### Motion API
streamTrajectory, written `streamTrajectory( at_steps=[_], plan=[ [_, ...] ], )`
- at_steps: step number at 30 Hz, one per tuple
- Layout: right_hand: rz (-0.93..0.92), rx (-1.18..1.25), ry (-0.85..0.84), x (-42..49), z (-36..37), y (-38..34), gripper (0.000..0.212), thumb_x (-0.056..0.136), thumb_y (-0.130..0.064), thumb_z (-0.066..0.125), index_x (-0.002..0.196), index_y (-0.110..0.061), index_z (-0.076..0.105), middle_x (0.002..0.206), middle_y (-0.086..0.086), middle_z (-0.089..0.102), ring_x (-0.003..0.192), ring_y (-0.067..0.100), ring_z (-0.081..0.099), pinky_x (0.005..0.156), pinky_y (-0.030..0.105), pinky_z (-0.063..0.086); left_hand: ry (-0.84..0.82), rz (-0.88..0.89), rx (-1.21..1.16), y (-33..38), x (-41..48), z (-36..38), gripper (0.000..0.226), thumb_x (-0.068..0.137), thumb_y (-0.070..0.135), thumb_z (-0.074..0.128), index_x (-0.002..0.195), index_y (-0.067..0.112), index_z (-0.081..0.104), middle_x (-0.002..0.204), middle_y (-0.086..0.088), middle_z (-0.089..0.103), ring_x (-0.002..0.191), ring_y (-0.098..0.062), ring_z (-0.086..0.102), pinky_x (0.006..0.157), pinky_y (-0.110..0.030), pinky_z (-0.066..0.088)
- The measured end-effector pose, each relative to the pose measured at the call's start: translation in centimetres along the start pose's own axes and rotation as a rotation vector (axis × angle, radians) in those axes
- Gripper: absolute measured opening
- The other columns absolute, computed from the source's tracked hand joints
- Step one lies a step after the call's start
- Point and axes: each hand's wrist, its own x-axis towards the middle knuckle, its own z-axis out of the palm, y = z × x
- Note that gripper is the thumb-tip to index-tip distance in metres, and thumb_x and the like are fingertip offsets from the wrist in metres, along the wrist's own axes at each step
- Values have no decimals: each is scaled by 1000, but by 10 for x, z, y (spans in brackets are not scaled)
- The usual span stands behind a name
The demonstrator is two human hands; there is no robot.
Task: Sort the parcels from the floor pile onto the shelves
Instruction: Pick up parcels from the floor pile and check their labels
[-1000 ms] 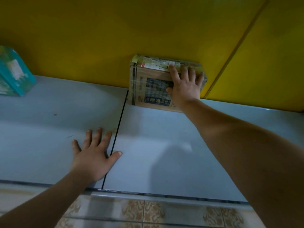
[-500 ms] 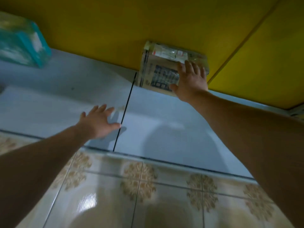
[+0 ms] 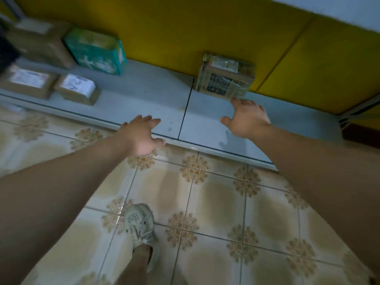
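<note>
Standing against the yellow back panel, the taped cardboard parcel sits just right of the seam in the shelf; open board runs left to the teal box. Head view: clear tape wraps the parcel, dark print on its face. Right hand hovers just beside its lower corner, left hand over the front edge; both released, holding nothing

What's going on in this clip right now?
A person stands over a low white shelf, both hands open and holding nothing. The right hand hovers just in front of a taped cardboard parcel set against the yellow wall; the left hand is above the shelf's front edge. A teal box and brown parcels sit further left.
</note>
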Motion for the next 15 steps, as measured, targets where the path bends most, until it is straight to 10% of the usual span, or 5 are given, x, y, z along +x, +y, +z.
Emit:
streamTrajectory(
  at_steps=[15],
  plan=[
    [-37, 115, 21, -356, -223, -68, 68, 99, -57, 41, 152, -15, 31, 152, 13, 40, 137, 35, 40, 110, 45, 36, 133, 89, 33, 50, -412, -148, 72, 93, 48, 56, 153, 25, 24, 160, 0, 21, 147, -20, 17, 119, -37, 18]
  ],
)
